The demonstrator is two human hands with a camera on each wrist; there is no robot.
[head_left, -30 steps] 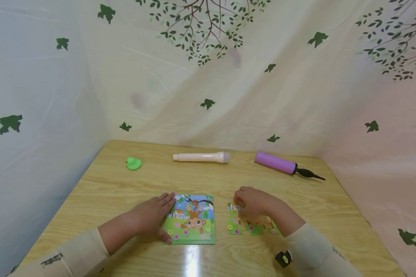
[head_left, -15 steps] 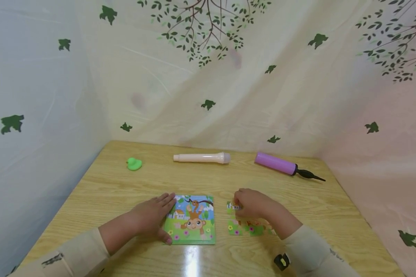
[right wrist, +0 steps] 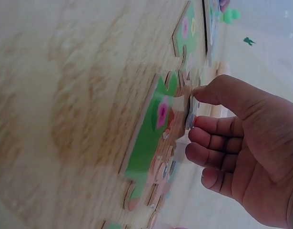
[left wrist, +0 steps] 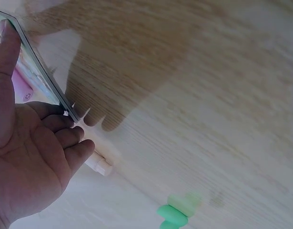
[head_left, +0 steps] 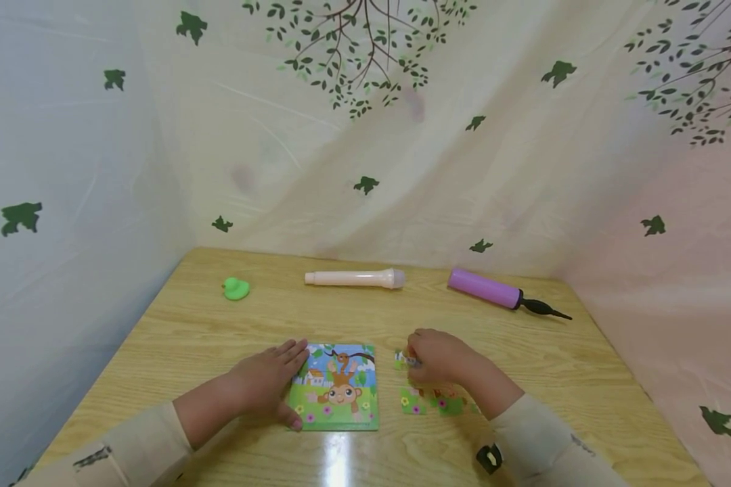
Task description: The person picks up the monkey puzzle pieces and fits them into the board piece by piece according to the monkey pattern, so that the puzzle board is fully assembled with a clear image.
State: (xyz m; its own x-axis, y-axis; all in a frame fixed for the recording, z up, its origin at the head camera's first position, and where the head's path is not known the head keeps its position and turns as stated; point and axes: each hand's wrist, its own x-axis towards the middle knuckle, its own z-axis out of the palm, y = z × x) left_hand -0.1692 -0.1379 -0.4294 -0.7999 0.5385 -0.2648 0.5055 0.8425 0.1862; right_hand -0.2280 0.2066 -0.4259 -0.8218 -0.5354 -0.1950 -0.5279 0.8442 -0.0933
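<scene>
A square picture board (head_left: 341, 396) with a monkey design lies on the table. My left hand (head_left: 258, 382) rests along its left side, fingers extended at the upper corner and thumb at the lower one; the left wrist view has the thumb (left wrist: 7, 52) over the board's edge. To the right, my right hand (head_left: 441, 355) pinches a small puzzle piece (head_left: 401, 360) between thumb and index finger, low over the table. Flowered green pieces (head_left: 413, 400) lie just below that hand, partly covered by it. The right wrist view shows another green piece (right wrist: 148, 138) beside the curled fingers.
Along the back of the table (head_left: 280, 311) are a green toy duck (head_left: 236, 289), a pale microphone-shaped stick (head_left: 355, 278) and a purple pump (head_left: 484, 287) with a black nozzle. Printed cloth (head_left: 268, 169) hangs behind and at both sides. A small black object (head_left: 489, 458) is beside my right sleeve.
My right hand has shifted slightly left, and the piece at its fingertips has moved left and a little away from the lower pieces. The left hand and the board stay in place.
</scene>
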